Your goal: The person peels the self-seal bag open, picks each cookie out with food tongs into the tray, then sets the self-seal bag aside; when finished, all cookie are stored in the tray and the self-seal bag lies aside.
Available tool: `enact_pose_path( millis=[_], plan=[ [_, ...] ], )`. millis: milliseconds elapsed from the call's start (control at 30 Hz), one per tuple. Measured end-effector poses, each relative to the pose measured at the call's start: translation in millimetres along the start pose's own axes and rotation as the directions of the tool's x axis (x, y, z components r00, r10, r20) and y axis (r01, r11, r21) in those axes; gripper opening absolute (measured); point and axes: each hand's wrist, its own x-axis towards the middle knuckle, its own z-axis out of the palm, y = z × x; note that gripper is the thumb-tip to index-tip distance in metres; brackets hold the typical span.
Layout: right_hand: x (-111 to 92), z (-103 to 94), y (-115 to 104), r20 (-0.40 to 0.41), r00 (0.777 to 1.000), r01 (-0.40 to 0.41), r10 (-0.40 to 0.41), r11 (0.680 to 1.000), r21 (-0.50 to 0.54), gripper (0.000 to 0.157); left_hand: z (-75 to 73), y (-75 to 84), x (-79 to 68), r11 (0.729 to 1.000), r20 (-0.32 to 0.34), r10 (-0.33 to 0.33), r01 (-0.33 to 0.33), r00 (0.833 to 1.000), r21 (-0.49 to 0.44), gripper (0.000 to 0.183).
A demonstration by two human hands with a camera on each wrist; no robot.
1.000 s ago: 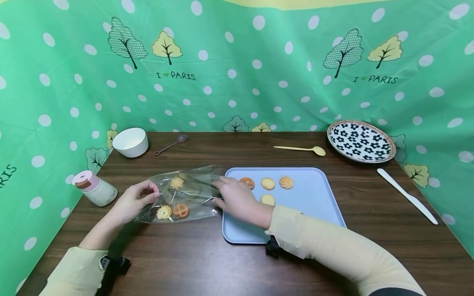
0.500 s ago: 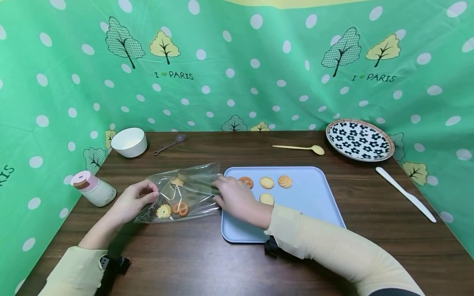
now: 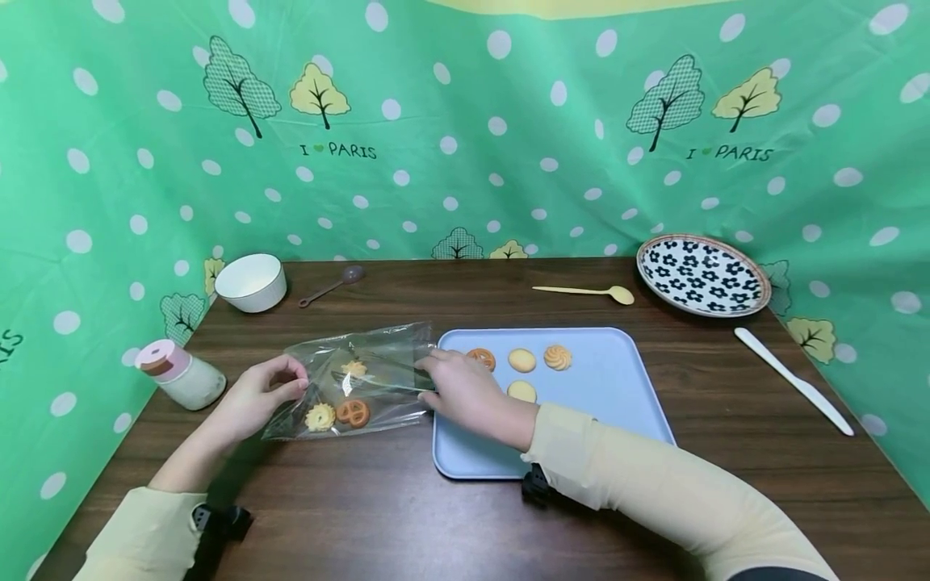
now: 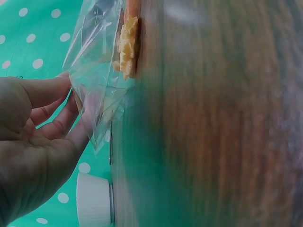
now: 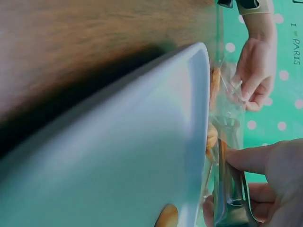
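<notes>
Left hand [image 3: 256, 397] pinches the clear bag [image 3: 395, 410] at its nine-o'clock edge; right hand [image 3: 468, 395], at three, grips metal tongs [image 5: 233, 205]; inside, the upper flower-shaped cookie [image 3: 353, 369] sits slightly nearer six o'clock than before, seemingly settling in
</notes>
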Motion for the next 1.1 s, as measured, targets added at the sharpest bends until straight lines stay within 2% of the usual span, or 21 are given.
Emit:
enact_pose_path(
  millis=[267,633,833,1100],
  plan=[
    [-1.0,-2.5,0.8,0.005,1.000,0.005,-0.005,0.999,0.042,0.039,0.3,-0.9,-1.4,1.000,-0.002,0.010,-0.010,1.000,0.027,0.011],
    [-26.4,-21.8,15.5,-0.028,0.999,0.025,-0.024,0.999,0.032,0.040,-3.0,-3.0,1.8,0.999,0.005,0.039,-0.039,0.999,0.024,0.010],
    [-35.4,-19.5,24.8,-0.041,0.999,0.023,-0.022,0.999,0.028,0.038,-3.6,-4.6,3.0,0.999,0.015,0.036,-0.037,0.999,0.008,0.012],
    [-33.6,-12.6,27.0,-0.055,0.998,0.041,-0.039,0.999,0.021,0.038,-1.9,-4.3,4.3,0.999,0.017,0.025,-0.026,1.000,0.031,0.013]
  ],
)
